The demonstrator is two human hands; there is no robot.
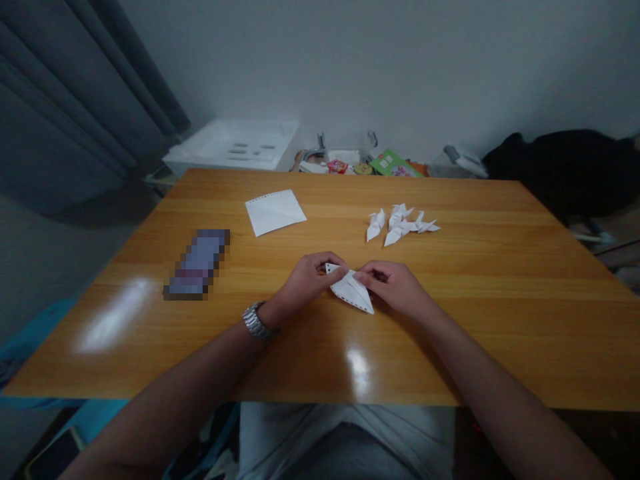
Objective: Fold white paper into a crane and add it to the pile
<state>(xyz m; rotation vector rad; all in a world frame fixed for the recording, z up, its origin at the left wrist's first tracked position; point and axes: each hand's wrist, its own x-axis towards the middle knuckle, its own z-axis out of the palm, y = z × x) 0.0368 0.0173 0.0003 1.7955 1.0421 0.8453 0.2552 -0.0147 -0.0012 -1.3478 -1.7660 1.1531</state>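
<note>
The left hand (305,283) and the right hand (396,285) each pinch one end of a folded white paper (354,292), fingers closed on it. It lies on the desk (450,347), near the person. Farther back are a flat paper sheet (275,212) and some folded paper birds (400,225).

On the glossy orange wooden table (450,333), the left hand (305,283) and right hand (395,285) pinch a folded white perforated paper piece (353,290) near the front edge; small white folded paper cranes (400,225) cluster behind it.
</note>
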